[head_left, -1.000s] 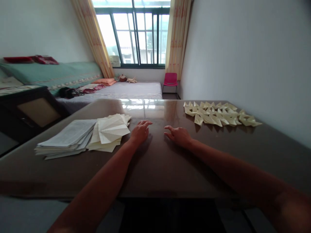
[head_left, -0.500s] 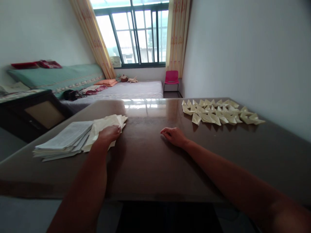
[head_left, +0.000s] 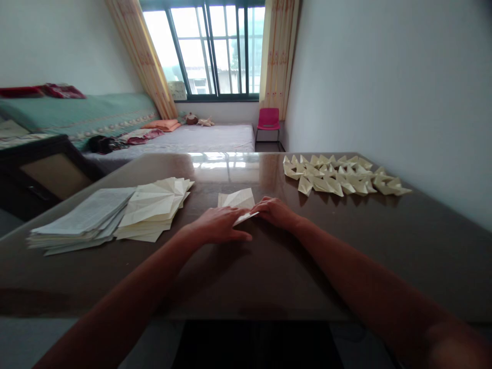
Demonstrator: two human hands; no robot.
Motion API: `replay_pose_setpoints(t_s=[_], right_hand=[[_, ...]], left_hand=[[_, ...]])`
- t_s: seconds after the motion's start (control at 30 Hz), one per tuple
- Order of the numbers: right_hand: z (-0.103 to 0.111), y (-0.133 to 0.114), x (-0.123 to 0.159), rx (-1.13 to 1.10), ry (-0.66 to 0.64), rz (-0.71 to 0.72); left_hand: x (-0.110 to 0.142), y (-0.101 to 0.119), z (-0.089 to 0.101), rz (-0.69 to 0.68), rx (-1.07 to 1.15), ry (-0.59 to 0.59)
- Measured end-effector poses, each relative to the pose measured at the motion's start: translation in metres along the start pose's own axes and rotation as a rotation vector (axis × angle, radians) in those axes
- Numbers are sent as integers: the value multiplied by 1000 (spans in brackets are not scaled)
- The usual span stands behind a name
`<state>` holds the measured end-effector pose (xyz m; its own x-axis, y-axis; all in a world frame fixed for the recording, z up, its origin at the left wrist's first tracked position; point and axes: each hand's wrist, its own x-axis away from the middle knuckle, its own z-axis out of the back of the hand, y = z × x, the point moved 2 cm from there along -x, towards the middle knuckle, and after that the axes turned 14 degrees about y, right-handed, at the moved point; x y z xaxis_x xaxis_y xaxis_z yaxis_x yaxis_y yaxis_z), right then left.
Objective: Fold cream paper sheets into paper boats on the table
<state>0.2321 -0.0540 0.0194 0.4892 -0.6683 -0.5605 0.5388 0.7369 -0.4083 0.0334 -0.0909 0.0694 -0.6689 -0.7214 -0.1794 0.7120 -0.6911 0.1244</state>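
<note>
A small creased sheet of cream paper (head_left: 239, 197) is at the middle of the table, its far part tilted up and its near edge raised between my hands. My left hand (head_left: 220, 224) lies over the sheet's near left part, fingers stretched out and thumb spread away towards me. My right hand (head_left: 277, 212) has its fingertips closed on the sheet's right edge. To the left is a pile of creased cream sheets (head_left: 151, 202), fanned unevenly. Both sets of fingers partly hide the paper.
Beside the creased pile lies a stack of printed paper (head_left: 82, 210). Folded paper shapes with pointed tips (head_left: 334, 177) stand in rows at the far right of the glossy brown table (head_left: 215, 282). Beyond are a bed (head_left: 219, 138), a pink chair (head_left: 268, 119) and a dark cabinet (head_left: 49, 169).
My left hand has moved right from the creased pile to the table's middle, bringing a sheet there. My right hand, earlier without paper, now grips that sheet's edge. The view has shifted slightly.
</note>
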Motion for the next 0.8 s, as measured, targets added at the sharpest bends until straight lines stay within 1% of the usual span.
replay_pose_setpoints(t_s=[0.07,0.1,0.17,0.23,0.27,0.33,0.43,0.5,0.57,0.67,0.73,0.8], right_hand=[[9,6,1,28,20,-80],[13,9,2,40,24,-120],[20,14,3,25,-1,-182],[23,17,5,-45,-50,-209],[24,18,5,-82,-59,-221],[23,19,4,-110,-27,-263],[17,19,2,-35,50,-362],[12,18,1,38,85,-435],[7,16,0,95,118,-503],[3,13,1,161,158,-553],[1,10,1,205,151,-540],[-1,7,1,254,123,-512]], left_hand=[[7,-22,13,-2,38,-147],[9,-32,17,-9,50,-184],[10,-45,17,8,93,-141],[6,-51,7,46,185,-80],[2,-53,0,95,231,-43],[-6,-54,-14,218,288,52],[-16,-57,-32,371,342,218],[-20,-59,-40,472,366,322],[-20,-60,-43,536,363,409],[-17,-57,-44,527,295,452],[-15,-51,-43,465,203,422],[-13,-46,-42,390,84,367]])
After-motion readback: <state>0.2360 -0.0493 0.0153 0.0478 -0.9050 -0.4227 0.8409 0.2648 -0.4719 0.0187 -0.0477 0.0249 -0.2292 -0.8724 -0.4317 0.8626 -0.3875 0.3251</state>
